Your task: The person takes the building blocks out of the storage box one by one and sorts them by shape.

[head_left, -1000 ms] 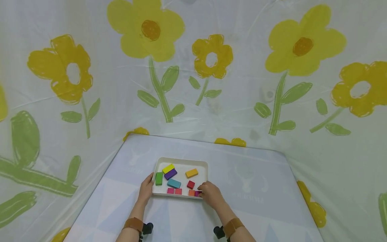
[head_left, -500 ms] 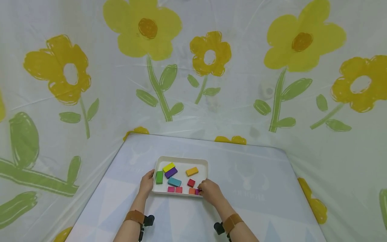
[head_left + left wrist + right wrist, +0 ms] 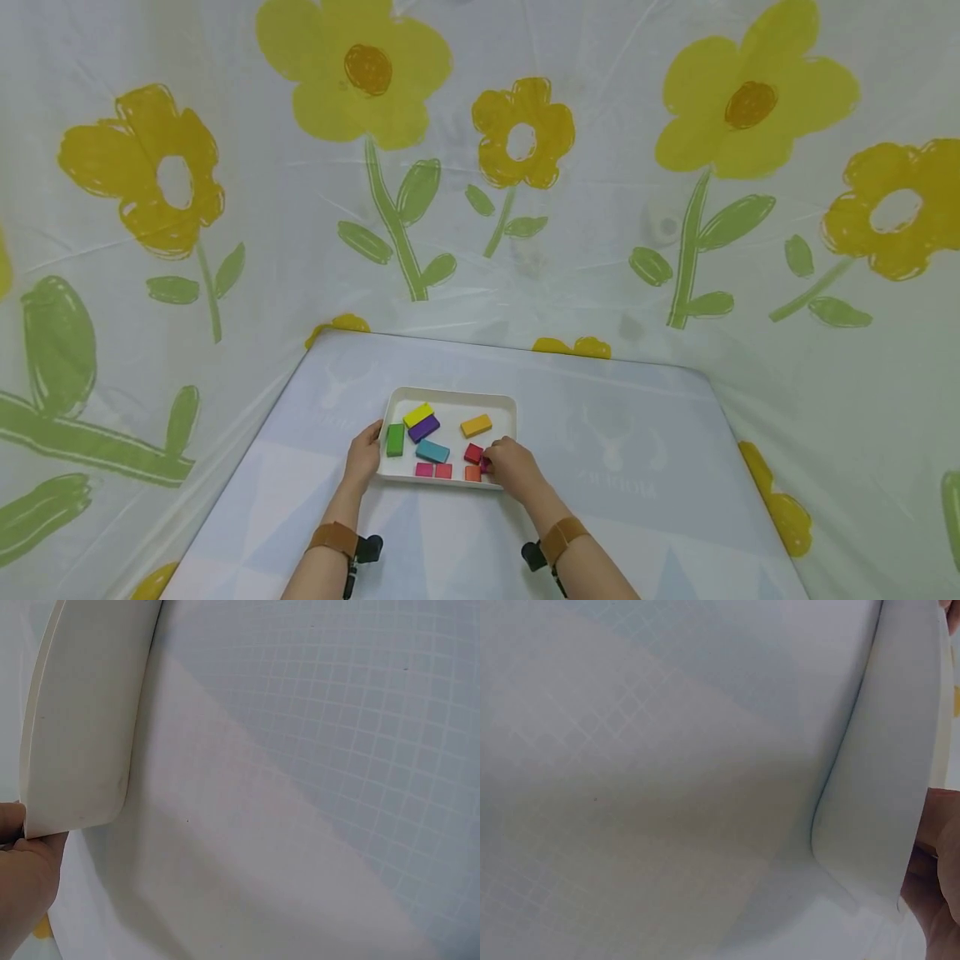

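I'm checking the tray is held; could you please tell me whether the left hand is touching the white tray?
Touching: the left wrist view shows the left hand gripping the white tray at one corner, with no gap between.

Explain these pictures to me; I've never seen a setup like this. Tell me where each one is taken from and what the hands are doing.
There is no robot here, just a person's two bare hands. The wide picture comes from a camera on the person's head, looking forward and down. The other two come from cameras worn on the wrists, likely the black gadgets beside the brown bands.

On the pale, patterned table is a white tray with coloured blocks lying in it. The left hand pinches the tray's edge; the left-wrist view shows this up close. The right hand reaches over the opposite side, and its fingers seem to pinch a magenta block, though they partly hide it.
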### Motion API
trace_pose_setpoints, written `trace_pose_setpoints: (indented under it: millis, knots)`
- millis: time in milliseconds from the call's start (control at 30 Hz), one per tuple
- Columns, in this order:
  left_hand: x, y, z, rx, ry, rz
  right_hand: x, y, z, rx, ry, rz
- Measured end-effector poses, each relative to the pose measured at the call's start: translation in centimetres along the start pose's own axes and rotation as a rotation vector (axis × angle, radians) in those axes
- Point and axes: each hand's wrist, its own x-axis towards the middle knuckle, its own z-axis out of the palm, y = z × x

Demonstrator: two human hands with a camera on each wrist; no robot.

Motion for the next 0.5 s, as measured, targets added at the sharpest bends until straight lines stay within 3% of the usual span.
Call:
trace_pose_setpoints:
  millis: [500]
  knots:
    - [0.1,-0.5,-0.1,0.026,0.008,0.039,0.3,-0.7,1.3,0.041,0.073,0.035]
